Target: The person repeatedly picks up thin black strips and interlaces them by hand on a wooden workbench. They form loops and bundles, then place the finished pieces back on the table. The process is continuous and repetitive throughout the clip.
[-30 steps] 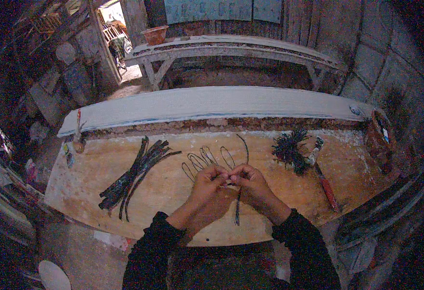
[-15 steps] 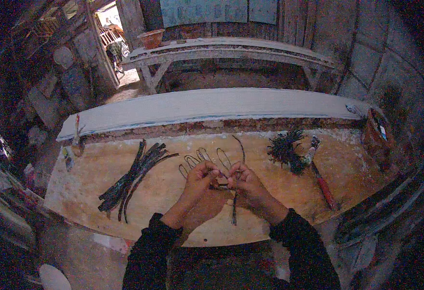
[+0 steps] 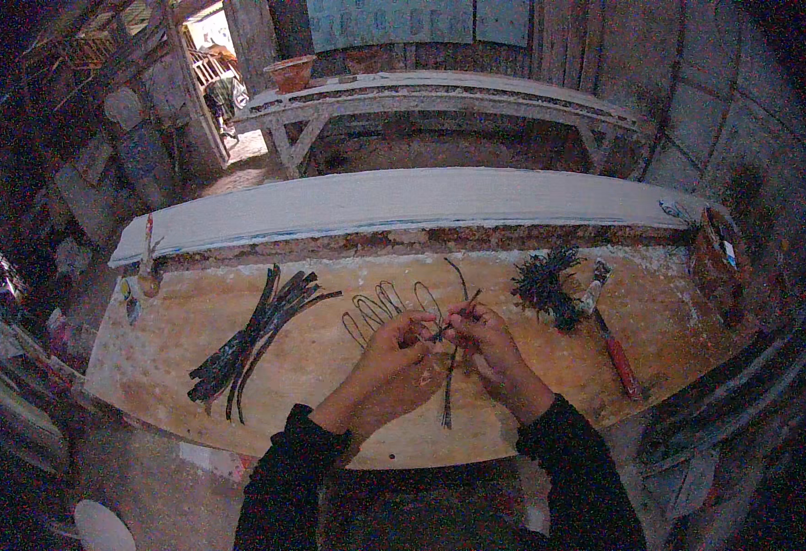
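My left hand (image 3: pixel 397 356) and my right hand (image 3: pixel 484 342) meet over the middle of the wooden board (image 3: pixel 330 432), fingertips pinched together. Between them is a thin dark strip (image 3: pixel 474 297), one end poking up past my right fingers; the rest is mostly hidden by the fingers. Below the hands a narrow dark strip (image 3: pixel 447 404) lies on the board. Just beyond my fingers are several thin wire-like loops (image 3: pixel 389 298). To the left rests a bundle of flat dark strips (image 3: pixel 256 340).
Right of my hands sit a shaggy black tuft (image 3: pixel 547 286) and a red-handled tool (image 3: pixel 616 358) with a pale, worn head. A long whitish beam (image 3: pixel 403 197) borders the board's far side. A brown container (image 3: pixel 718 253) stands at the far right, a brush-like tool (image 3: pixel 148 266) at the left.
My left fingers have opened out a little and shifted slightly. The strip's end now sticks up above my right fingers, where it did not show before.
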`<state>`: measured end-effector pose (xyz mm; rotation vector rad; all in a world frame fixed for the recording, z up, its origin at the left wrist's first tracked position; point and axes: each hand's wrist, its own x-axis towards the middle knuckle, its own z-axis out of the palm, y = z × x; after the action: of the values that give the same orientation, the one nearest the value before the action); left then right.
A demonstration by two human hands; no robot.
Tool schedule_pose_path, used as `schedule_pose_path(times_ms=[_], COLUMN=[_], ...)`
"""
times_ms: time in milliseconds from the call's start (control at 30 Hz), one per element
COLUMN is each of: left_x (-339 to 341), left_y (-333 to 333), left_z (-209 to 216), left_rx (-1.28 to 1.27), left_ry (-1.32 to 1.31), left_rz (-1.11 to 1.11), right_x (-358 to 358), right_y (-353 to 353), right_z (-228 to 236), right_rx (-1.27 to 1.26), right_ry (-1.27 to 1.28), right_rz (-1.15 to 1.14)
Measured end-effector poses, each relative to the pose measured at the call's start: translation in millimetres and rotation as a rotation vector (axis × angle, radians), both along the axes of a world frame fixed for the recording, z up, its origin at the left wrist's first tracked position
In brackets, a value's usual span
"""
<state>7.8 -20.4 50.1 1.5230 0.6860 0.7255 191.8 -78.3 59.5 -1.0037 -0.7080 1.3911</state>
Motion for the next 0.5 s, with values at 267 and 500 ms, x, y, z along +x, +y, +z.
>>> schedule_pose_path(times_ms=[267,500], left_x=[-4.0,-3.4], left_y=[4.0,14.3], left_z=[-10.0,-26.7], left_rx=[-0.07,-0.073], left_ry=[-0.158,-0.108], left_rz=[0.005,-0.045], right_x=[-11.9,-7.1], right_y=[-5.6,-1.8], right_z=[18.8,20.9], right_rx=[-0.029,-0.036], right_ry=[-0.186,-0.116], right_rz=[0.026,-0.02])
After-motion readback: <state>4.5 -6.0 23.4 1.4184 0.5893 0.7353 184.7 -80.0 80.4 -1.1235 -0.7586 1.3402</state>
